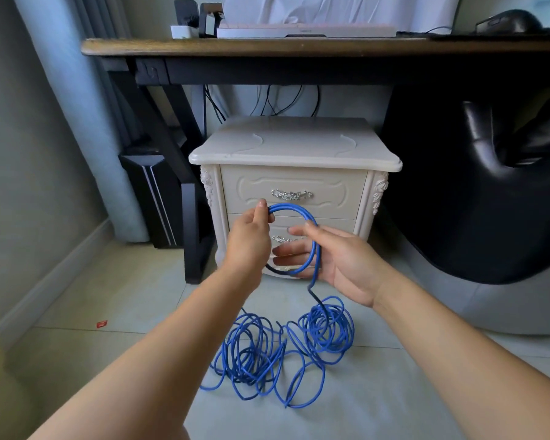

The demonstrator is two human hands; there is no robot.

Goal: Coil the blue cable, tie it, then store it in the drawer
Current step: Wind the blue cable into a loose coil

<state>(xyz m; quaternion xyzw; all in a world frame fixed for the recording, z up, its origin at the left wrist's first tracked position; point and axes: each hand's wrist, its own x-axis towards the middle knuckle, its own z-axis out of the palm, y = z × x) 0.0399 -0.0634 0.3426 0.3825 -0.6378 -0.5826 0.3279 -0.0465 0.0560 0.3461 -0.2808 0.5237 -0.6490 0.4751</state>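
A long blue cable lies in a loose tangle on the floor tiles. A few loops of it are raised in front of the cream nightstand. My left hand pinches the top of the loops between thumb and fingers. My right hand is held with straight fingers, and the loops hang over its palm, with one strand trailing down to the pile. The nightstand's upper drawer and lower drawer are both closed, each with a silver handle.
A dark wooden desk stands over the nightstand, with a keyboard and a mouse on top. A black chair is at the right, a black computer case at the left, and a small red scrap on the floor.
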